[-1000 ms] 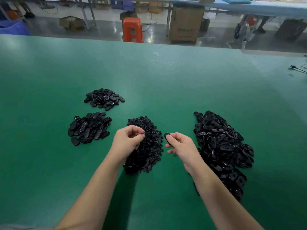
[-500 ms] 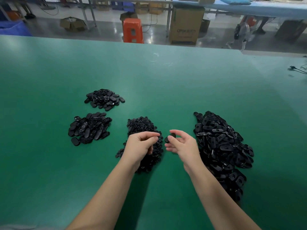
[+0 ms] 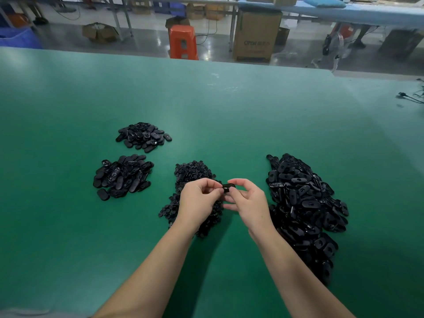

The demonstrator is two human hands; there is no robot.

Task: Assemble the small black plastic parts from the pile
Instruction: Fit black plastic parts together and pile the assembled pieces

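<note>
- Both hands meet over the middle pile point(image 3: 192, 173): right hand point(image 3: 249, 200) pinches an oval shell point(image 3: 228, 187); left hand point(image 3: 198, 200) has fingertips curled at the shell's end, probably holding a small part I cannot see.
- Step: likely mating the two; next needs alignment and a firm press.
- Shell: small, black, glossy, held above the table point(image 3: 206, 111).
- More shells lie in the right pile point(image 3: 305, 198).

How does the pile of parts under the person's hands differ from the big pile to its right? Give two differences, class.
The middle pile holds small round pieces; the right pile holds longer oval pieces. The middle pile is smaller and partly hidden by the left hand; the right pile spreads wider and lies uncovered. Both are black, on the green table.
</note>
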